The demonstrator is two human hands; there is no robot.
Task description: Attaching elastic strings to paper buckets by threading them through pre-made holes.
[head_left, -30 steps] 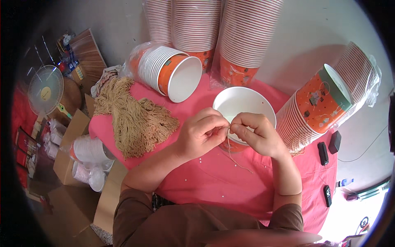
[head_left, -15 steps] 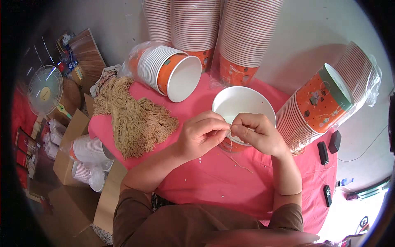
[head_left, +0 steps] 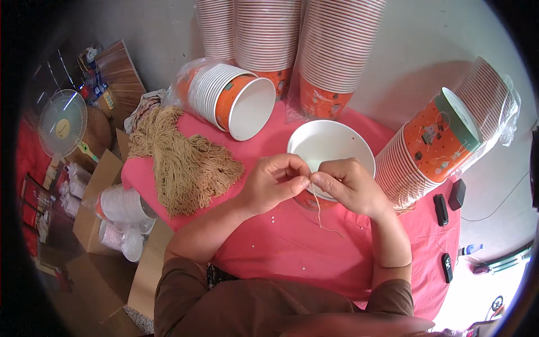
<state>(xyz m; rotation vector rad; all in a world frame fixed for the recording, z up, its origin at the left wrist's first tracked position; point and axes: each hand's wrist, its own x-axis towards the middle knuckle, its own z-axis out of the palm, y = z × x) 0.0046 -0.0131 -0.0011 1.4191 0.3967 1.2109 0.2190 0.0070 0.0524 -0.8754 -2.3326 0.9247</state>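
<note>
Both hands, left hand point(head_left: 273, 185) and right hand point(head_left: 345, 185), pinch thin tan string point(head_left: 318, 209) tight at white paper bowl point(head_left: 331, 149) rim; string limp, light; likely best pinched near the end.

A pile of tan strings point(head_left: 182, 163) lies on the pink table point(head_left: 281, 253) at the left, beside a tipped stack of orange cups point(head_left: 230, 98) in a plastic sleeve. Upright cup stacks point(head_left: 292, 45) stand at the rear; another tipped stack point(head_left: 443, 140) lies at the right. A fan point(head_left: 62, 122) and cardboard boxes point(head_left: 101, 224) stand on the floor at the left.
</note>
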